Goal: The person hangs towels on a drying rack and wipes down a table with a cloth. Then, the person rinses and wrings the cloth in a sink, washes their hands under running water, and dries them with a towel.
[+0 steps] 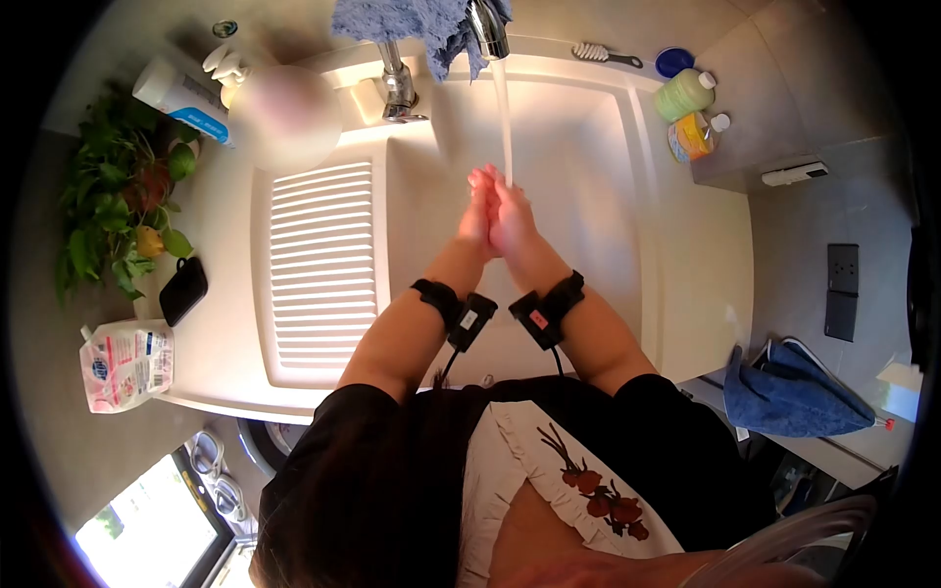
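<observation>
My left hand (475, 218) and my right hand (514, 220) meet palm to palm over the white sink basin (578, 235). The fingers of both look stretched out and point toward the tap, and I see nothing held between them. A stream of water (504, 122) runs from the chrome tap (489, 34) and reaches my fingertips. Black straps with small boxes circle both forearms. The inner sides of the palms are hidden.
Left of the basin is a ribbed washboard (323, 265), with a soap bar (369, 100) above it. A brush (606, 55), a green bottle (685, 95) and an orange-labelled bottle (692, 138) stand at the right back. A blue cloth (799, 392) hangs at right; a plant (118, 186) is at left.
</observation>
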`<state>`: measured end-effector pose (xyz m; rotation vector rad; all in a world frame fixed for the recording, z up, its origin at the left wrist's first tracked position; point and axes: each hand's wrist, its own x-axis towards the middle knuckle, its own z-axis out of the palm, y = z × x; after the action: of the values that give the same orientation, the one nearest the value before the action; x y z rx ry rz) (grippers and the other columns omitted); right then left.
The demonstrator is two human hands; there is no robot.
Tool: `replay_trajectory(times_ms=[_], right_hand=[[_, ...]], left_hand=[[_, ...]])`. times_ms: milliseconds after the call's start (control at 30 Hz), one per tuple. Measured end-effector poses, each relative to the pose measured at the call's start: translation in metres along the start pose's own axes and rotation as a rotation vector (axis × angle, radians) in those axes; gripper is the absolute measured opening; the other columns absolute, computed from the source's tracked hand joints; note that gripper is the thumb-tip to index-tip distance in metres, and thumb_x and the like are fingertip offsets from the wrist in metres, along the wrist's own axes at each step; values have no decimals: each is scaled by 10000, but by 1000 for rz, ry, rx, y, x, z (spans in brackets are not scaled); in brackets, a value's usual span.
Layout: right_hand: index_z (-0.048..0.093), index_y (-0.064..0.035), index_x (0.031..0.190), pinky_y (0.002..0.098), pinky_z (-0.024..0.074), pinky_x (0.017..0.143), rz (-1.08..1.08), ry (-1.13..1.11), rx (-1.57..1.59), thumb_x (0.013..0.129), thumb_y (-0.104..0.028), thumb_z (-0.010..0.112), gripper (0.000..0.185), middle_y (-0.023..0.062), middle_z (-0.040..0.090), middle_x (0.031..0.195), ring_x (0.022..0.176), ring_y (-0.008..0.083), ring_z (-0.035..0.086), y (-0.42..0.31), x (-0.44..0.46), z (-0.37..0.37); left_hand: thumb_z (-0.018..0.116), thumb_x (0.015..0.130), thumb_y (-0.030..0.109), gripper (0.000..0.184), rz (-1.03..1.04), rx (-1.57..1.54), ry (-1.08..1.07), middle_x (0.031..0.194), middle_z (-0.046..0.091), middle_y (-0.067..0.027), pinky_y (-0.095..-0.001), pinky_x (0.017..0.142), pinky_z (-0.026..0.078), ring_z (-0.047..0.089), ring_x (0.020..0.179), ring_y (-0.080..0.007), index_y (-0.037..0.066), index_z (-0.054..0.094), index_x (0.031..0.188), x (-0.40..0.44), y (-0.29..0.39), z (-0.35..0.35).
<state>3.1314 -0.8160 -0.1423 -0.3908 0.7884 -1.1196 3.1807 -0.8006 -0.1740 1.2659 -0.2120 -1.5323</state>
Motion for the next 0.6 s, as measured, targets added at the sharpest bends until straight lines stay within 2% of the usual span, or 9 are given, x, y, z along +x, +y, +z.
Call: replay_trajectory(times_ms=[100, 200, 300, 400, 467, 533, 600], right_hand=[[573, -44, 1085, 274, 462, 682, 192, 24, -78, 977, -231, 428, 260, 65, 597, 864, 766, 165, 564, -11, 6, 0], [569, -65, 948, 249, 396, 544, 223, -23, -167, 960, -286, 472, 241, 8, 509, 708, 613, 122, 483, -7, 20, -17], [538, -85, 848, 234, 372, 480, 98, 147, -359, 951, -344, 518, 280, -29, 455, 660, 560, 80, 438, -9, 12, -2], [522, -88, 827, 233, 280, 402, 92, 264, -651, 940, -343, 531, 279, -37, 389, 629, 490, 62, 354, -17, -1, 19], [517, -86, 820, 229, 236, 383, 120, 226, -638, 935, -335, 536, 276, -39, 372, 615, 462, 60, 310, -12, 11, 8], [516, -84, 817, 221, 212, 375, 173, 206, -644, 931, -327, 540, 270, -41, 376, 612, 448, 59, 291, -10, 24, -5], [519, -82, 817, 208, 209, 379, 253, 205, -673, 927, -319, 544, 262, -43, 401, 620, 447, 60, 295, -12, 30, -13]], left_hand=[[488, 826, 674, 714, -162, -413, -176, 1331, 509, -155, -479, 965, 414, 444, 1275, -264, 188, 429, 1346, -21, -7, 9], [441, 952, 383, 380, -206, -357, -2, 966, 642, -101, -350, 739, 498, 620, 855, -228, 46, 588, 1050, -27, -7, 7], [479, 927, 357, 336, -299, 59, -41, 940, 658, -121, -357, 711, 508, 639, 845, -247, 53, 600, 1003, -18, -3, -7], [544, 888, 338, 314, 38, 1155, -45, 879, 666, -128, -371, 695, 516, 652, 834, -262, 61, 604, 1022, -12, 33, -21], [593, 854, 285, 261, 423, 1242, 119, 853, 673, -121, -370, 724, 517, 656, 848, -259, 57, 626, 976, -41, 65, -23], [598, 859, 244, 211, 678, 1185, 126, 851, 663, -137, -381, 731, 511, 644, 827, -293, 47, 635, 926, -33, 94, -40], [558, 888, 214, 188, 899, 1313, 287, 829, 647, -152, -410, 721, 502, 624, 798, -328, 42, 630, 907, -18, 118, -51]])
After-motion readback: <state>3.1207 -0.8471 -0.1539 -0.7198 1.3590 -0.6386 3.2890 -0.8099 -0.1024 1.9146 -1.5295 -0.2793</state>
